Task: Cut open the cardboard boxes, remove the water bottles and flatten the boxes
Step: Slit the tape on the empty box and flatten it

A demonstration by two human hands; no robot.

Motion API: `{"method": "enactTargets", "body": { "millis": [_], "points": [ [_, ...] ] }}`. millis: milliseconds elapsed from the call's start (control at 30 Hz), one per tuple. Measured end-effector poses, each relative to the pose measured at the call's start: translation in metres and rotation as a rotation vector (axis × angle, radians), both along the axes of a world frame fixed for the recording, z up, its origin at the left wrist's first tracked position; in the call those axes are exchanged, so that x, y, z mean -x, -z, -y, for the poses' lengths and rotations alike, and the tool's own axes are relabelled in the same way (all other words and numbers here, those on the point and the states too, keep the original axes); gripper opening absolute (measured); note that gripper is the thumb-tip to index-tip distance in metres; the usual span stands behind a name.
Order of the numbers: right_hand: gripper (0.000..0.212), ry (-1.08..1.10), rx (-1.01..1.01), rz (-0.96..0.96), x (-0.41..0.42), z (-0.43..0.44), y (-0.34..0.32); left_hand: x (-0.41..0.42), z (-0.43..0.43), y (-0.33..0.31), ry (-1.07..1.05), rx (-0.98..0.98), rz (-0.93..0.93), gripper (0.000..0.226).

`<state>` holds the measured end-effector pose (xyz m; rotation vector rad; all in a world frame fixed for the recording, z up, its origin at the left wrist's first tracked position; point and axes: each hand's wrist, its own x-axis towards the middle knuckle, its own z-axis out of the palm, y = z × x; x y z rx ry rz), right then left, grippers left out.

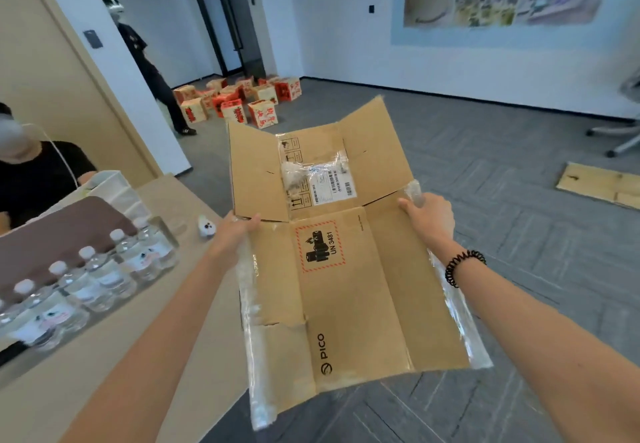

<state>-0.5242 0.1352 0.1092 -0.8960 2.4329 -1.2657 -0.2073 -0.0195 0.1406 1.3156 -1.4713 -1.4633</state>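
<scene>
- PICO cardboard box (346, 269): opened out flat, flaps spread, loose clear tape along both side edges; held in air between both sets of fingers, nothing in it; judged done bar setting down
- Table (138, 338): left of left fingers
- Water bottles (90, 280): row standing on table, well left of left fingers, already out
- Red-printed cartons (242, 100): pile on floor far beyond fingertips, not flattened; likely work left
- Flat cardboard sheet (599, 186): on floor, well right of right fingers
- Left hand (239, 231): thumb on top, fingers curled under, clamped on box's left edge
- Right hand (429, 217): clamped likewise on right edge, by tape
</scene>
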Motion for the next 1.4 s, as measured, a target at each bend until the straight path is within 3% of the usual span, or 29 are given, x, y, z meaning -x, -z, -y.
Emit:
{"method": "enactTargets", "body": {
  "millis": [233, 467, 667, 933, 1200, 1400],
  "points": [
    [0.040, 0.268, 0.036, -0.073, 0.133, -0.027, -0.031, 0.176, 0.045, -0.009, 0.218, 0.007, -0.028, 0.051],
    [0.039, 0.440, 0.047, -0.118, 0.264, 0.002, -0.059, 0.351, 0.106, -0.032, 0.410, 0.000, -0.099, 0.036],
    [0.040, 0.569, 0.073, -0.140, 0.368, 0.021, -0.076, 0.492, 0.153, -0.042, 0.548, 0.008, -0.116, 0.045],
    [0.042, 0.719, 0.106, -0.101, 0.474, 0.004, -0.067, 0.634, 0.142, -0.046, 0.677, -0.028, -0.138, 0.043],
    [0.044, 0.838, 0.097, -0.053, 0.663, -0.035, -0.035, 0.851, 0.124, -0.019, 0.760, -0.078, -0.099, 0.069],
    [0.045, 0.853, 0.096, -0.028, 0.821, -0.062, -0.025, 1.014, 0.102, -0.002, 0.810, -0.118, -0.077, 0.042]
  ]
}}
